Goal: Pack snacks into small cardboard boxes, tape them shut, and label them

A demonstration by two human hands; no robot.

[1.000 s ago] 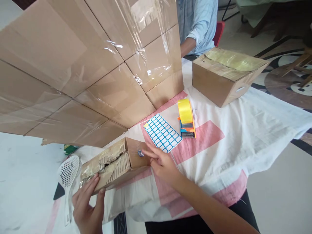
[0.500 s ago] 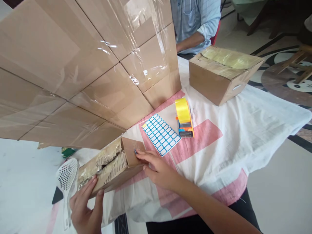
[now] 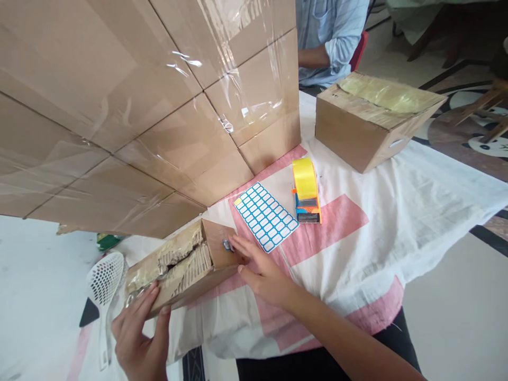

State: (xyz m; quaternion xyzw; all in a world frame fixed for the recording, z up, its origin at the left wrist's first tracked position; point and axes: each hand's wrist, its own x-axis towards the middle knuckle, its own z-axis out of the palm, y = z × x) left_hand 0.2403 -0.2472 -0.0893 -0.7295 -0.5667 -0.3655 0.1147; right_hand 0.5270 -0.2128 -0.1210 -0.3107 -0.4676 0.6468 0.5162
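Note:
A small cardboard box (image 3: 177, 286) with a torn, taped top lies on the cloth. My left hand (image 3: 138, 333) grips its near left end, fingers on the top and thumb against the side. At the box's right end, my right hand (image 3: 264, 270) has its fingers stretched out, fingertips touching the end face beside a small blue-and-white patch (image 3: 227, 245), probably a label. Just beyond that hand is a sheet of blue-bordered labels (image 3: 266, 217), with one yellowish spot at its corner. A tape dispenser (image 3: 306, 190) with yellow tape lies to the right of the sheet.
A wall of stacked cardboard boxes (image 3: 174, 116) rises at the back left. Another taped box (image 3: 369, 124) stands at the right. A white skimmer (image 3: 105, 286) lies at the left. Across the pink-and-white cloth (image 3: 333, 296) sits a person in a light blue shirt (image 3: 337, 32).
My right fingertips have shifted slightly right off the small patch, which now shows more fully. My left hand stays on the box. The view has shifted slightly.

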